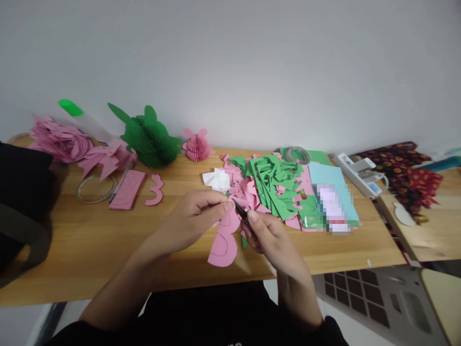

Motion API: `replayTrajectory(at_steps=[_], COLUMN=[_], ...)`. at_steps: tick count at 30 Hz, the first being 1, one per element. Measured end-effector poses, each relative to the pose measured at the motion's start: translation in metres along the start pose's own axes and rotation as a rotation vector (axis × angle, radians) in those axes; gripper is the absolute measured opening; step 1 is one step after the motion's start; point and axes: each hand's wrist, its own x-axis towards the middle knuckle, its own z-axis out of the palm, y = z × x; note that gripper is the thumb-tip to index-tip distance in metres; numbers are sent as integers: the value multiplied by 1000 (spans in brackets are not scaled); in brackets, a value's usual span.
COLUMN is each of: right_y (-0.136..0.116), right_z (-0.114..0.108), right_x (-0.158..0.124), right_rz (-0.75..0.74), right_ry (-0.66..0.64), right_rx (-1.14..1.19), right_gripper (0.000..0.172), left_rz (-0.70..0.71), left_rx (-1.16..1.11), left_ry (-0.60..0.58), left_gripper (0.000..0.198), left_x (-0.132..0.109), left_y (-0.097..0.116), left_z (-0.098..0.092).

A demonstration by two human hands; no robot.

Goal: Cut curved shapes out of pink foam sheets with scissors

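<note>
My left hand (196, 214) pinches the upper end of a pink paper piece (224, 245), which hangs down over the table's front part. Curved pencil lines run across this paper, and its right edge is cut in rounded lobes. In my right hand (264, 235) is a small pair of dark scissors (240, 210), its blades pointing up and left to the paper's top, close to my left fingertips. The handles are mostly hidden by my fingers. Just behind both hands lies a heap of green paper scraps (275, 185) and pink paper scraps (247, 190).
A green honeycomb paper figure (151, 137) and a smaller pink one (197, 145) stand by the wall. Left lie a tape roll (96, 188), a pink paper stack (127, 190) and a cut pink shape (155, 190). A power strip (362, 173) lies right, beside blue paper (329, 175).
</note>
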Motion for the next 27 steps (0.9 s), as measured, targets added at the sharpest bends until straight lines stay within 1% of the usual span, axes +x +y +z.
replayTrajectory(at_steps=[6,15,21,25,27], right_y=[4,2,1,2,2], right_z=[-1,-2,-4,-5,-5], right_x=[1,2,0,0,0], right_rz=[-15,-14,-31,-29,-41], right_ry=[5,-34,-62,-72,-79], right_rx=[2,48,32,27,21], right_gripper=[50,50,48,47,46], left_rz=[28,6,6,19,24], left_rx=[37,19,-16,-29,-36], left_ry=[-23,-9,-70,-74,-95], left_gripper=[29,30,32,29,29], left_x=[2,2,2,3,4], left_y=[2,2,2,0,-1], left_z=[0,-1,-6,-8,-9])
